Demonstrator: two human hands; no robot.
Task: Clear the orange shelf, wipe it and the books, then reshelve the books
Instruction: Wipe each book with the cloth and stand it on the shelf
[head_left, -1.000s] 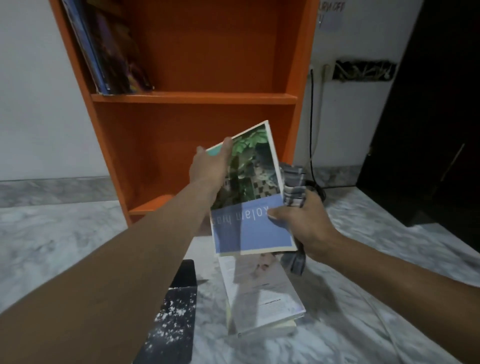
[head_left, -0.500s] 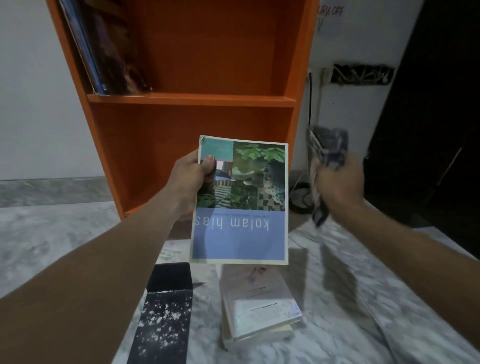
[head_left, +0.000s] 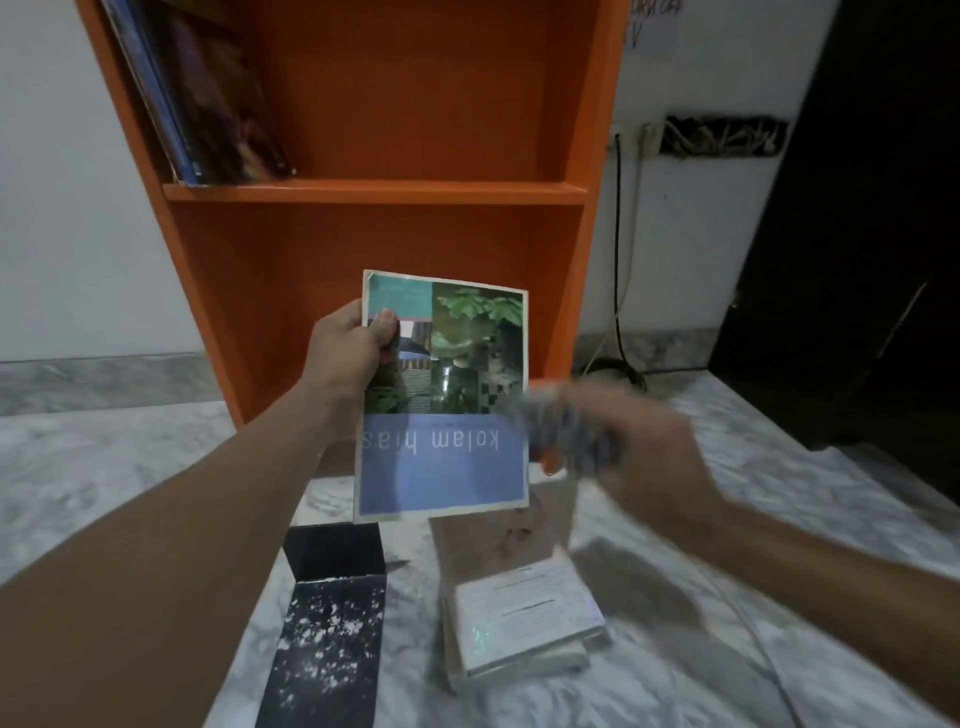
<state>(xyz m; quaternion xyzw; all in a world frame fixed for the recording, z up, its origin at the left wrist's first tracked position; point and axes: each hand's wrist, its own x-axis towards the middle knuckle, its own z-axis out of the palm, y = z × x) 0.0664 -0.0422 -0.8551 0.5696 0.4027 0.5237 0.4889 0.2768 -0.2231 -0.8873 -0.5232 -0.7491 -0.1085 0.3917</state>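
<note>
My left hand (head_left: 349, 353) grips the upper left edge of a thin book (head_left: 447, 447) with a blue band and garden photos, held upside down in front of the orange shelf (head_left: 374, 192). Blurred with motion, my right hand (head_left: 634, 441) is closed on a checked cloth (head_left: 563, 431) at the book's right edge. The shelf's lower compartment stands open behind the book. Dark books (head_left: 208, 98) lean in the upper left compartment. A white stack of books (head_left: 519, 623) and a black speckled book (head_left: 332, 634) lie on the marble floor below.
A black cable (head_left: 618, 249) hangs down the white wall right of the shelf to a coil on the floor. A dark doorway (head_left: 857, 234) fills the right side. The marble floor (head_left: 104, 467) spreads around the shelf's foot.
My right hand with the cloth let go of the book's lower corner, swung up to the right, and has now come down against the book's right edge. The left hand turned the book flatter toward me.
</note>
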